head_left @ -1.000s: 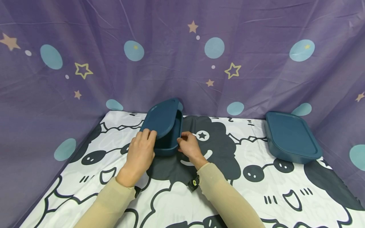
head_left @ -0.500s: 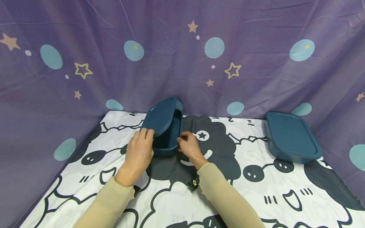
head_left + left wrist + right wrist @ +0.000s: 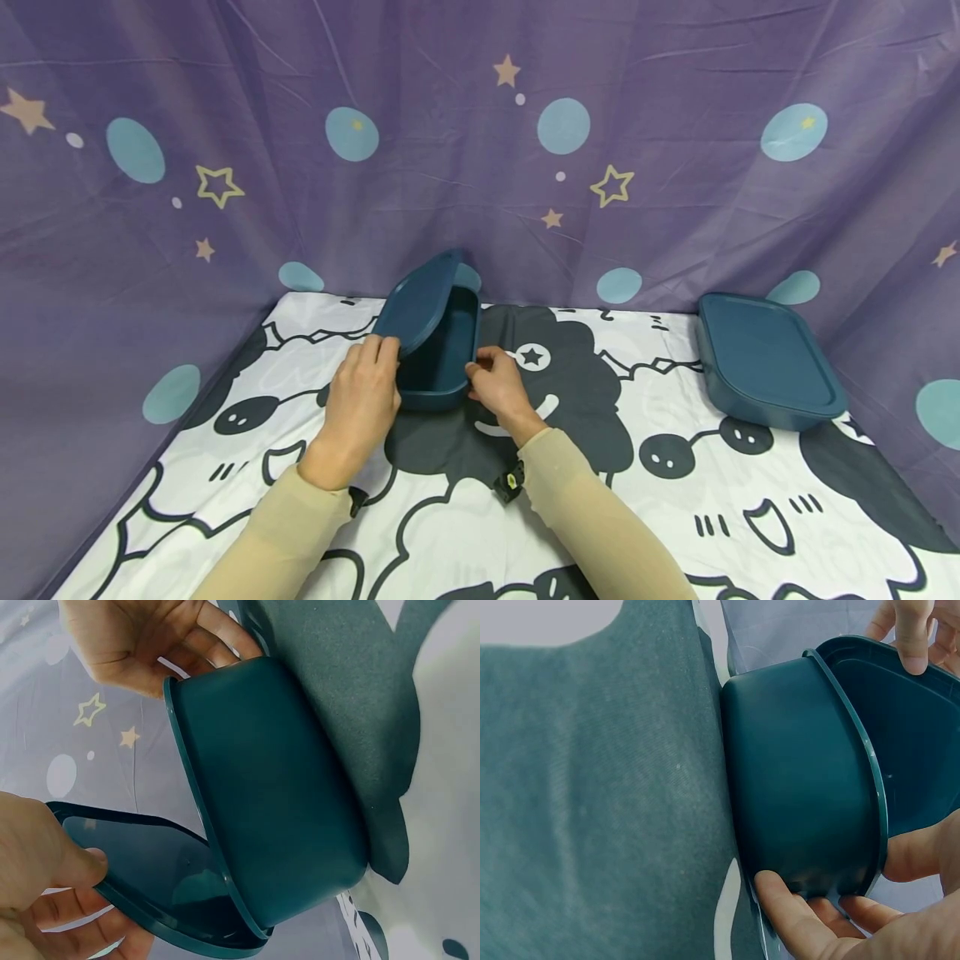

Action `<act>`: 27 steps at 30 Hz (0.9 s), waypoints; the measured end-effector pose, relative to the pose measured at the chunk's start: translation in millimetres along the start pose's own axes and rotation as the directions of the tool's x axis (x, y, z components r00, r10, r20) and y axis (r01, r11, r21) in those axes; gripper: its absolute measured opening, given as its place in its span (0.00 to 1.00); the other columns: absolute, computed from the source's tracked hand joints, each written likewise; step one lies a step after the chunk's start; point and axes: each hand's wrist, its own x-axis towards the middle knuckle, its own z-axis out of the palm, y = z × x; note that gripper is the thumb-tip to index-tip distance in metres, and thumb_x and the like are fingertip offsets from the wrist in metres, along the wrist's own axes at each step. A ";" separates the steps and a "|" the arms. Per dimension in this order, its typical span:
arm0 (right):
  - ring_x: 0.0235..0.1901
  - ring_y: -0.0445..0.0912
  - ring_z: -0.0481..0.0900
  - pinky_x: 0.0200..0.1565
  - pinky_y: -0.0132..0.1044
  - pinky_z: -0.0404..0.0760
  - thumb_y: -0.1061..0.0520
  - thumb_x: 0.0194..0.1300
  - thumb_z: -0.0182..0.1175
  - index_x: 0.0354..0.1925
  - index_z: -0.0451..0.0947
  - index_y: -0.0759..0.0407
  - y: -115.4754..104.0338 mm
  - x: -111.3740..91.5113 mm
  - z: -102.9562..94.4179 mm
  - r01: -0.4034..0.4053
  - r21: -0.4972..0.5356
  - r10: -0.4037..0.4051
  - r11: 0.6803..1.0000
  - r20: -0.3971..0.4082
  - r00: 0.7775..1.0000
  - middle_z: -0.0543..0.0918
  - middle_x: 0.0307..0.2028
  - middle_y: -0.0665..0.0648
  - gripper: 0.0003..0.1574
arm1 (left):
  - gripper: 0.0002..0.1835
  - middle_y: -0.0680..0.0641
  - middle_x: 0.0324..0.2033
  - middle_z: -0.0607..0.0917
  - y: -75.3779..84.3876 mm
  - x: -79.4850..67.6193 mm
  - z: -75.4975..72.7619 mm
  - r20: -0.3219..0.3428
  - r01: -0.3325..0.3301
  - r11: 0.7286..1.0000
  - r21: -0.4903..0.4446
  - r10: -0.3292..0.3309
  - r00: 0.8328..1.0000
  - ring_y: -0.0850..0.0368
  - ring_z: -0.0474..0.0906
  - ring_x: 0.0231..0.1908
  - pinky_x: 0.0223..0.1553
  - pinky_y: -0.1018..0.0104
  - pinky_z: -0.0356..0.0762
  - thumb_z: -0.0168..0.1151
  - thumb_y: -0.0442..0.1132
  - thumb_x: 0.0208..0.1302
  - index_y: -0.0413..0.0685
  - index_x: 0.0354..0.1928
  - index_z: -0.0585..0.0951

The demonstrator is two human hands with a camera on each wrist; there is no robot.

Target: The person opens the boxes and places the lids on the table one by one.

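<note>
A person holds a dark blue box (image 3: pixel 432 401) near the back of a cloth-covered counter (image 3: pixel 450 533), left of centre. The left hand (image 3: pixel 360 396) pinches the near edge of the lid (image 3: pixel 416 308) between thumb and fingers. The right hand (image 3: pixel 498 385) grips the box's near right corner – thumb at the rim, fingers against the outer wall. The lid tilts, its left edge seemingly against the left rim, its right side raised, so the box gapes. The job looks about midway: the lid is neither seated nor fully off. A 2nd box (image 3: pixel 776 358), well apart on the right, is lidded and untouched.
</note>
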 end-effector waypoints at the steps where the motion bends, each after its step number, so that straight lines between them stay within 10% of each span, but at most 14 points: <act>1: 0.36 0.50 0.78 0.37 0.41 0.82 0.62 0.68 0.52 0.58 0.68 0.72 -0.2 0.0 -0.1 -0.002 -0.001 0.002 1.000 -0.001 1.000 0.74 0.44 0.64 0.23 | 0.10 0.39 0.31 0.72 0.0 -0.1 -0.2 0.000 0.004 1.000 -0.003 -0.004 1.000 0.39 0.71 0.31 0.31 0.48 0.74 0.60 0.24 0.53 0.36 0.37 0.72; 27: 0.35 0.50 0.78 0.37 0.42 0.82 0.62 0.69 0.52 0.58 0.68 0.71 0.4 0.0 0.3 -0.001 -0.011 0.001 1.000 0.005 1.000 0.74 0.43 0.64 0.22 | 0.17 0.37 0.35 0.74 -5.9 0.6 -1.3 -0.070 0.096 0.990 -0.102 -0.103 0.992 0.36 0.72 0.34 0.36 0.45 0.74 0.63 0.22 0.51 0.34 0.44 0.74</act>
